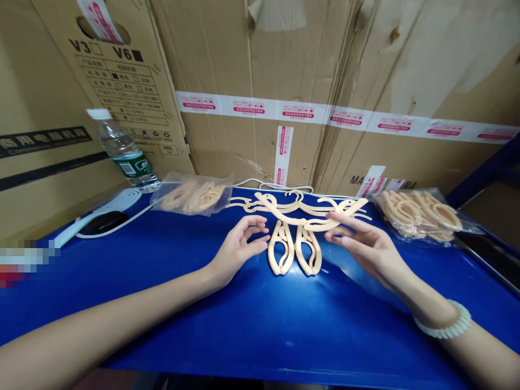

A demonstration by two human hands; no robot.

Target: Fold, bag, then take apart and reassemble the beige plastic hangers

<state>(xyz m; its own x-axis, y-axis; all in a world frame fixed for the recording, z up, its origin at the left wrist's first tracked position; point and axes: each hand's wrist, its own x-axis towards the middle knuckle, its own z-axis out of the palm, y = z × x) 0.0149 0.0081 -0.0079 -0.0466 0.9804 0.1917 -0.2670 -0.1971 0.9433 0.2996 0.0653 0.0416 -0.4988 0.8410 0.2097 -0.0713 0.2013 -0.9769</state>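
Observation:
Cream-coloured plastic folding hangers lie ahead of me on the blue table. Two folded hangers [281,259] stand side by side nearest me, their looped ends pointing my way. Just behind them, one unfolded hanger [294,220] spreads in a wide V, and more opened hangers [239,203] lie farther back. My left hand [241,246] hovers left of the folded pair, fingers bent, thumb apart, nothing between them. On the other side, my right hand [371,249] has its fingers spread; the fingertips overlap the unfolded hanger's right arm. Whether they touch it I cannot tell.
A clear bag of hangers [193,195] lies at the back left, another bag [420,214] at the right. A water bottle [125,151], a black mouse-like object [108,221] and a white cable stand left. Tall cardboard boxes [252,59] wall off the table's back edge.

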